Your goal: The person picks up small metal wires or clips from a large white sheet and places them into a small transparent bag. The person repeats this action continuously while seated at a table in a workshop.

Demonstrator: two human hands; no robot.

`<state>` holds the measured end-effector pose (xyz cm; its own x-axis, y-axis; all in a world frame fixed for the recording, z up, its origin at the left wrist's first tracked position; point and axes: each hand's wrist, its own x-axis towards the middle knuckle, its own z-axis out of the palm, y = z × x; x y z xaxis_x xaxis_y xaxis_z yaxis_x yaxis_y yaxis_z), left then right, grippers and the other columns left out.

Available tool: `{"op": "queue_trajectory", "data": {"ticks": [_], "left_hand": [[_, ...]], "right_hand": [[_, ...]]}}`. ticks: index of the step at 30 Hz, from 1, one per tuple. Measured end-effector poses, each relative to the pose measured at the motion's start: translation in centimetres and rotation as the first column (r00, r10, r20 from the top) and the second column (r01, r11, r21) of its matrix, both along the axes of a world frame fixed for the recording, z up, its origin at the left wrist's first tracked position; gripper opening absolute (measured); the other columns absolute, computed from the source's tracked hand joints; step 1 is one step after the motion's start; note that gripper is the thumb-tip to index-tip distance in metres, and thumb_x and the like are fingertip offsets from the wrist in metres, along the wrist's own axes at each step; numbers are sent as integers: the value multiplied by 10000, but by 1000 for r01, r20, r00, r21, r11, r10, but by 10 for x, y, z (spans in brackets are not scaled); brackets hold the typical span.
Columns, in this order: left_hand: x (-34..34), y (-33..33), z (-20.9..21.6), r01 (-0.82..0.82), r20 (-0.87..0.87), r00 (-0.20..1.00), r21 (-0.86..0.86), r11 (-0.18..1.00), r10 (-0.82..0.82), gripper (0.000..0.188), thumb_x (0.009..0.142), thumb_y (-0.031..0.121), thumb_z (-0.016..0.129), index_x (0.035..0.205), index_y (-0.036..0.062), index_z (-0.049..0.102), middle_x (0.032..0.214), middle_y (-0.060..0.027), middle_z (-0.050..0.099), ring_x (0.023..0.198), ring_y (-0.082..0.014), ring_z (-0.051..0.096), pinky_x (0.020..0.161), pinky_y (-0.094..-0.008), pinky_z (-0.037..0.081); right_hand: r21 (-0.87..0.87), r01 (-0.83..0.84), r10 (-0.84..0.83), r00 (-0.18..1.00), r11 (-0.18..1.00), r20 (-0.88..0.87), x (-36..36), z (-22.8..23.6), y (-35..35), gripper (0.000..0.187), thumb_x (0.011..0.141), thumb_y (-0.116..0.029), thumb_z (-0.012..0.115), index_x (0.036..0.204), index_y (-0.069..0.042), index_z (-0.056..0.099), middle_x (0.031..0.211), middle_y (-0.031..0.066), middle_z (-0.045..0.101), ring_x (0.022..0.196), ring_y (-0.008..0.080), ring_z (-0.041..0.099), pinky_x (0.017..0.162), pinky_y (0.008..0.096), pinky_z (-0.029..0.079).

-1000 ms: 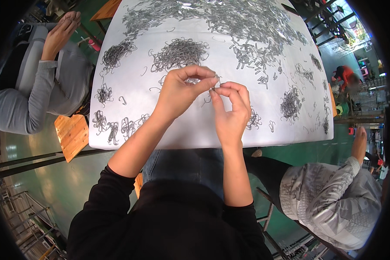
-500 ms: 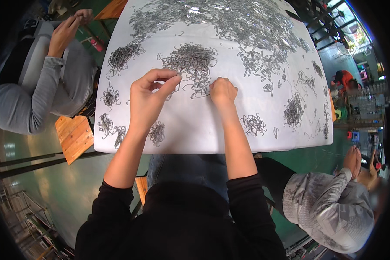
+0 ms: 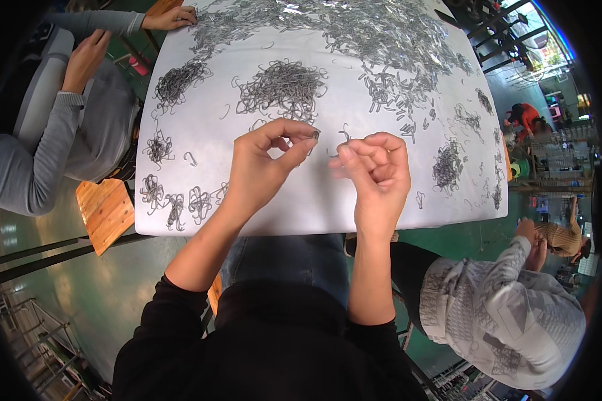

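- White-covered counter (image 3: 301, 212).
- Short metal strips (image 3: 394, 43), heaped far side.
- Wire hooks (image 3: 284, 87), piled mid-counter.
- Left hand (image 3: 264, 160): thumb and forefinger pinched. Right hand (image 3: 382, 177): fingertips closed.
- Single wire hook (image 3: 346, 134), gripped in the right, above the counter.
- Small dark bit (image 3: 316, 135), pinched left. I judge the step as pairing both; next move wants steady alignment.

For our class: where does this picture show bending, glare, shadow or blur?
Head view: edges of the white tabletop bow; metal pieces glint at its far side; upper-right background glares; a soft shadow lies between left hand and right hand, the latter partly smeared.
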<state>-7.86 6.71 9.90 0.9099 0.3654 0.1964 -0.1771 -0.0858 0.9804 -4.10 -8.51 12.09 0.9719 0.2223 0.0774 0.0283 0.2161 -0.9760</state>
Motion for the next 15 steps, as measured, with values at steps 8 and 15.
{"op": "queue_trajectory", "data": {"ticks": [8,15], "left_hand": [[8,-22,3,11,116,993,168,986,-31,215,820,28,689,1030,69,701,877,-48,701,801,-132,635,698,-261,469],[58,-30,-52,-33,120,992,453,891,-25,370,907,105,599,1271,48,564,1195,-117,615,1087,-235,567,966,-355,427]], "right_hand": [[93,104,-111,991,990,80,5,5,2,249,858,41,658,1007,-15,466,911,141,628,764,201,672,663,286,564],[133,248,-272,941,959,201,0,14,-30,270,838,102,644,991,-16,456,932,150,621,747,208,668,693,313,582]]}}
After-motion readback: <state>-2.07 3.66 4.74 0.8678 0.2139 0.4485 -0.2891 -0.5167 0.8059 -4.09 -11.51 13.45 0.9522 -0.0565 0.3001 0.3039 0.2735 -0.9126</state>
